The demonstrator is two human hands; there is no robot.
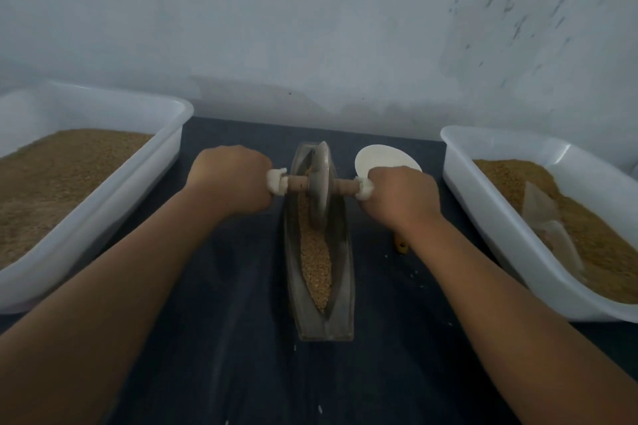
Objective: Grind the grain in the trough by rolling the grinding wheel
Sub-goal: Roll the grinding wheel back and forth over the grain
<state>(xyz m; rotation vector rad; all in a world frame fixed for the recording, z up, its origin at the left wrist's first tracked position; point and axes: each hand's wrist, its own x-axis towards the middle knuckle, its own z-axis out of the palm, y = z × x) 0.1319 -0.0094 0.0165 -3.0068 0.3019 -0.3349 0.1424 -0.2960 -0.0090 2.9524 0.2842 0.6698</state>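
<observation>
A long, boat-shaped metal trough (345,286) lies lengthwise on the dark table, with brown grain (316,262) along its groove. The grey grinding wheel (321,183) stands upright in the far half of the trough, on a wooden axle wrapped in white cloth at both ends. My left hand (231,179) grips the left end of the axle. My right hand (402,197) grips the right end. Both arms reach forward on either side of the trough.
A white plastic tub (162,155) of brown grain stands on the left, another white tub (483,203) of grain with a clear scoop on the right. A white dish (383,157) lies behind my right hand. A small yellow object (400,247) lies under my right wrist. A wall rises behind.
</observation>
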